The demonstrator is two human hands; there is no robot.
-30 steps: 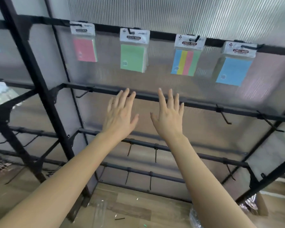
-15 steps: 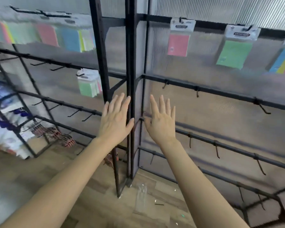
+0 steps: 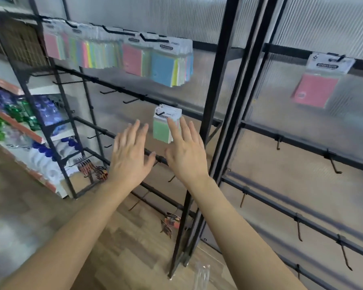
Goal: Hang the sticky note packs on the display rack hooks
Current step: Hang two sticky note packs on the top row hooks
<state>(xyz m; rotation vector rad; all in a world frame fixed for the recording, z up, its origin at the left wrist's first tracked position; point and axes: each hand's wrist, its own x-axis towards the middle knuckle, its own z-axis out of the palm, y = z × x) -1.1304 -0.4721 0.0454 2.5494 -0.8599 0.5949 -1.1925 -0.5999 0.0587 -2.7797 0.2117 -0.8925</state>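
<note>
My left hand [image 3: 130, 158] and my right hand [image 3: 187, 153] are raised side by side with straight, spread fingers, holding nothing. Just beyond my right fingertips a green sticky note pack [image 3: 162, 127] hangs from the second bar of the left black rack [image 3: 213, 105]. On that rack's top bar hang several packs, among them a blue one [image 3: 164, 69] and a pink one [image 3: 131, 59]. A single pink pack [image 3: 314, 91] hangs on the right rack's top bar.
Bare black hooks [image 3: 334, 166] stick out from the right rack's lower bars. A shelf of blue and green wrapped goods [image 3: 25, 114] stands at far left. Small orange packs [image 3: 171, 223] hang low near the wooden floor [image 3: 122, 243]. Ribbed translucent panels back the racks.
The view has swung left, from the right rack to the left rack with its many hanging packs. Both hands stay raised, flat and empty in front of me.
</note>
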